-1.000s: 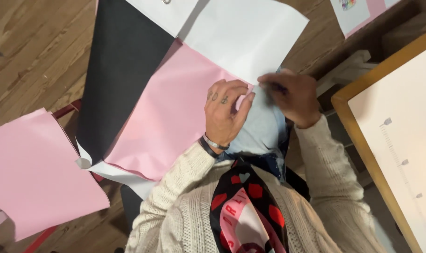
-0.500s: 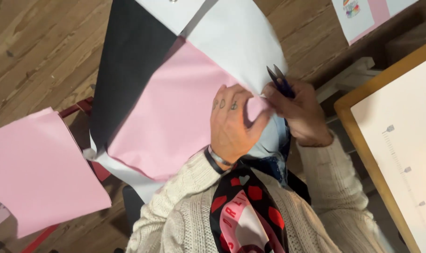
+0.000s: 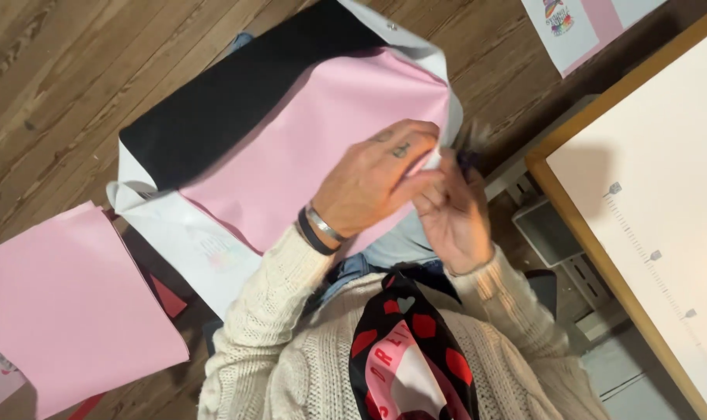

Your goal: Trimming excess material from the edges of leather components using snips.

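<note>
— Where does the pink sheet [image 3: 307, 148] lie from the left hand [image 3: 377, 183]?

— Under it and running away up-left, long axis diagonal; that grip is clamped on its near corner. The right hand [image 3: 450, 214], just beside, is closed on a blurred dark pen [image 3: 468, 148].

— Nearer hand?

— The left.

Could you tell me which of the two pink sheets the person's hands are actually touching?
The upper pink sheet, lying over black and white paper: the left hand rests on it. The other pink sheet lies apart at lower left, untouched.
</note>
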